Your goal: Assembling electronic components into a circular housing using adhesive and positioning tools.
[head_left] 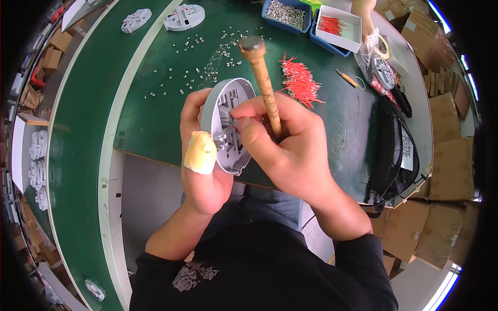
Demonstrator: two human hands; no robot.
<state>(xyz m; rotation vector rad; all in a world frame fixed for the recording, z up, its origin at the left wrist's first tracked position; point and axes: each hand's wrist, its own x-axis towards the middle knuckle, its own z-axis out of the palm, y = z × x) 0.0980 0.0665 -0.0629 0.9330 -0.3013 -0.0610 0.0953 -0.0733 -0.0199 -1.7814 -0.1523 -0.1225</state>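
My left hand point(210, 186) is closed round the rim of a grey round plastic housing point(208, 111), which is tilted on edge with its moulded inside facing right. A yellow-and-white cover wraps the left thumb. My right hand point(293, 140) reaches into the housing, thumb and forefinger pinched at its inner parts. A bit of thin red wire point(234, 127) shows at those fingertips. The same hand also holds a brown stick-like tool point(266, 88) with a dark, blunt, round end pointing up; its lower end is hidden in the palm.
Beyond my hands lie a pile of red wires point(301, 83) and scattered small metal parts point(192, 78). Blue bins point(285, 18) and a white box point(340, 28) stand at the back. Grey housings point(185, 17) lie far left. A black bag point(386, 150) sits right, near another person's arm point(364, 18).
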